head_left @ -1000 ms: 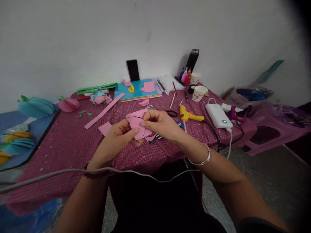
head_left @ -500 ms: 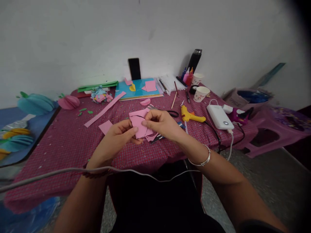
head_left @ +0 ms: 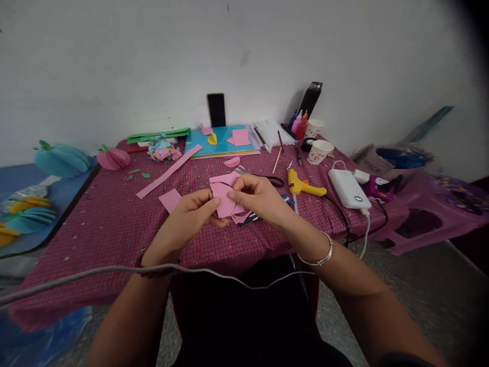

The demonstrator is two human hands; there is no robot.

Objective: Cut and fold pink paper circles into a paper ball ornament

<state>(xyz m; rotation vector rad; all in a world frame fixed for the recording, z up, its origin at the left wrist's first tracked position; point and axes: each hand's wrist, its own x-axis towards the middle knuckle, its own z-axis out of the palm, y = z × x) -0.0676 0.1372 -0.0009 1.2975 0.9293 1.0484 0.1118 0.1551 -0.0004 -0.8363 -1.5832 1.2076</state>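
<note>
Pale wall [head_left: 153, 61] at the back, red checked tablecloth [head_left: 110, 219] spread out below it, and all eyes on the near middle! Two bare hands come together over the cloth, and between them sits the pink paper [head_left: 224, 198], held up near the front edge. Left hand [head_left: 193, 211] has it pinched at the left side, thumb on the near face and fingers curled behind. Right hand [head_left: 257, 196] answers from the other side, thumb pressed on the paper, fingers bent around its edge; a silver bangle [head_left: 323, 257] rings that wrist. One dark curved line runs across the paper's upper part.

Look left of the hands: a pink square [head_left: 170, 200] lies just beside, and beyond it a long pink strip [head_left: 170, 171] slants over the cloth. Over on the right, a yellow glue gun [head_left: 305, 187] lies on its side, a white power bank [head_left: 347, 188] next along. Back by the wall, a dark phone [head_left: 217, 109] leans upright behind the blue sheet [head_left: 221, 145], and a teal paper fruit [head_left: 63, 159] sits out on the far left!
</note>
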